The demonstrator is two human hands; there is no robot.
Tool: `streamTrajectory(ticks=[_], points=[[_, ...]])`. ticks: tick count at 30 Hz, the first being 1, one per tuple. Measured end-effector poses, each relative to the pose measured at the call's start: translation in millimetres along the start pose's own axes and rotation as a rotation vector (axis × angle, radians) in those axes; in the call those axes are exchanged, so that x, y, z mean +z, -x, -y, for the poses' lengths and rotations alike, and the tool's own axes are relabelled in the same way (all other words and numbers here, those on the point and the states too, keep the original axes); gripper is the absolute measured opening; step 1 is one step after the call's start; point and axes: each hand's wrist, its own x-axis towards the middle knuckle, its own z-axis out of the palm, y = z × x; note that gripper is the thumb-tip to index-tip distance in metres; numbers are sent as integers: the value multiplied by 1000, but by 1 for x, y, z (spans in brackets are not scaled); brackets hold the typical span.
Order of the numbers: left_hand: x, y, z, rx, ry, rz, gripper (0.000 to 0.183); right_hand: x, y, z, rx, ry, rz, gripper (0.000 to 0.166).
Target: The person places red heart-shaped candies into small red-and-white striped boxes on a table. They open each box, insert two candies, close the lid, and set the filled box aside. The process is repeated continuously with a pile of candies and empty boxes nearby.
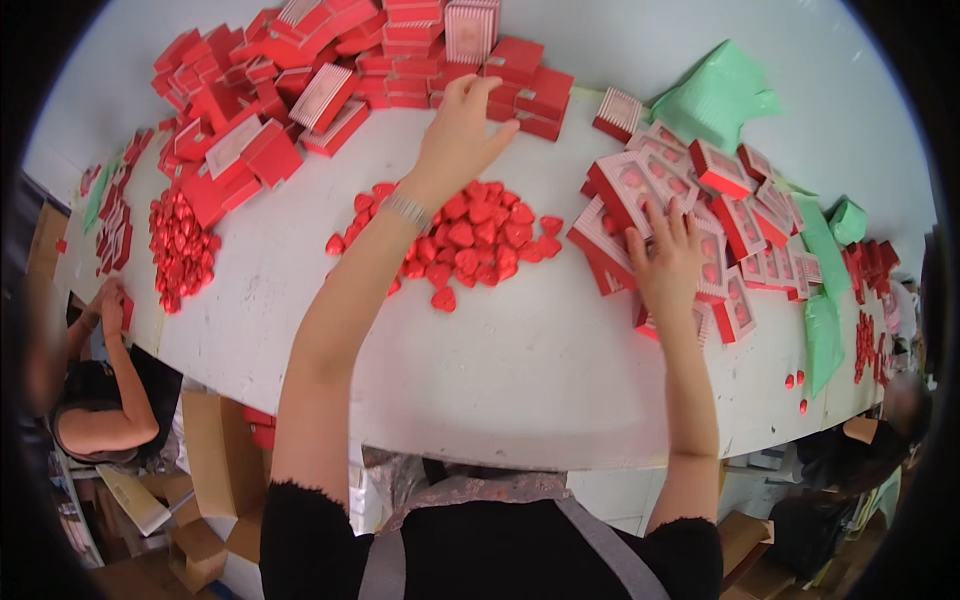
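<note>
My left hand (461,127) is raised with fingers apart and nothing in it, between the heap of red foil-wrapped hearts (480,232) and the stacked red boxes (544,97). On that stack stands a box with a pink striped lid (471,30). At the right, my right hand (667,255) lies on a pile of striped boxes with clear windows (619,187) that show red hearts inside. Its fingertips touch the upper boxes; whether they grip one, I cannot tell.
More red boxes (274,154) and a second heart heap (184,247) lie left. Green plastic bags (712,97) lie behind and right of the filled boxes. Loose hearts (802,406) sit near the right front edge. A person (112,405) works at far left, another (847,450) at far right. Cardboard boxes (217,450) stand below.
</note>
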Motion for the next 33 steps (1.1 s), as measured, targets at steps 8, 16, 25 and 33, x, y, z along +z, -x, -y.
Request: streamTrajectory(ticks=[8,16,25,33], points=[[110,-131,58,-335,-283,173,62,11,7,6,35,20,-64,59],[-27,-2,2,-927,1082,177,59,-9,4,23,-44,-16,-94,81],[-131,224,-62,-666,-59,104,36,-18,24,163,-468,-850,464,93],[-131,296,-52,-1065,398,39,52,-19,63,193,-626,-783,633,94]])
